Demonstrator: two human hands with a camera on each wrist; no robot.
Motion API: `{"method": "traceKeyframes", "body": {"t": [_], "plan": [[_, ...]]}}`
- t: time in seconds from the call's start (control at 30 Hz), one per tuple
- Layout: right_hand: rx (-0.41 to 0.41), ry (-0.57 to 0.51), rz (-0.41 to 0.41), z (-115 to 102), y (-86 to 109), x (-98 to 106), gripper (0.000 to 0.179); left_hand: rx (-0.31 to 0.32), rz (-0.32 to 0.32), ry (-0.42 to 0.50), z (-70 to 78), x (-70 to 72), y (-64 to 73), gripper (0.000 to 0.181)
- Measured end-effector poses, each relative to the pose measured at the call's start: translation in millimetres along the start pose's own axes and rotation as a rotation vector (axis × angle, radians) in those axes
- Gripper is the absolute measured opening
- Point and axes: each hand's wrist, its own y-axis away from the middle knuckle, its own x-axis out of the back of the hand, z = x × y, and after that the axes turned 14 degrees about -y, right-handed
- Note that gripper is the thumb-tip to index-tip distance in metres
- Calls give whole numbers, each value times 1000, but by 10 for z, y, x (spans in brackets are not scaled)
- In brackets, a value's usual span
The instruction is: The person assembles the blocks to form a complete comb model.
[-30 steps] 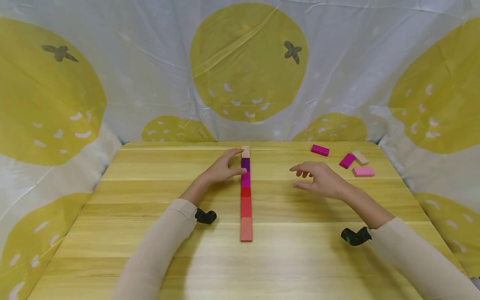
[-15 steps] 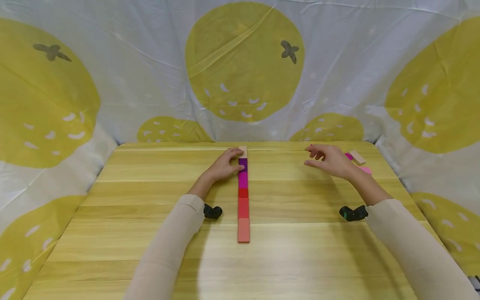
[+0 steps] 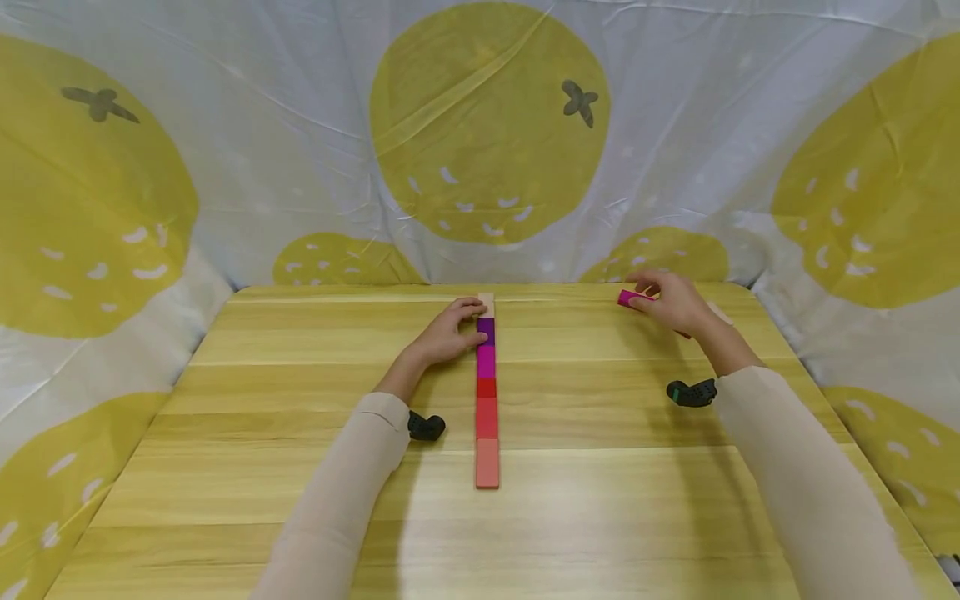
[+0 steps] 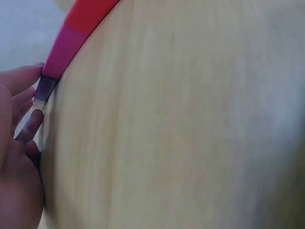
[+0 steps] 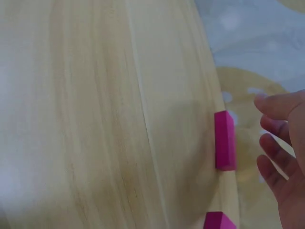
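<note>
A straight row of flat coloured blocks runs down the middle of the table. From the far end come a beige block [image 3: 489,300], a purple block [image 3: 487,327], a magenta block [image 3: 486,363], then red ones and a salmon block [image 3: 487,463] nearest me. My left hand [image 3: 444,332] rests at the far end, thumb on the purple block and fingers at the beige one. At the back right, my right hand [image 3: 673,302] reaches over a loose magenta block [image 5: 225,141]. Its fingers are spread, and a gap shows between them and the block in the right wrist view.
Another magenta block [image 5: 218,221] lies nearby in the right wrist view. A loose beige block [image 3: 720,313] shows partly behind my right wrist. Past the table's back edge hangs a white cloth [image 3: 315,125] with yellow fruit prints.
My right hand has moved back and to the right, from beside the row to the loose magenta block, and now covers other loose blocks. My left hand has stayed at the row's far end.
</note>
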Motion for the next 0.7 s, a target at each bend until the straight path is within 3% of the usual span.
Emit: {"method": "traceKeyframes", "body": {"t": [0.3,0.57,0.7], "plan": [[-81,-16,-6,198,-91,-50,43,8,-8,-2,-15,-7,-20,59],[-171,66,-84,294,-156,-104,49,15,-20,20,14,16,3,59],[-216,22,-65,330,-147,-135,46,24,-22,26,9,11,10,59]]}}
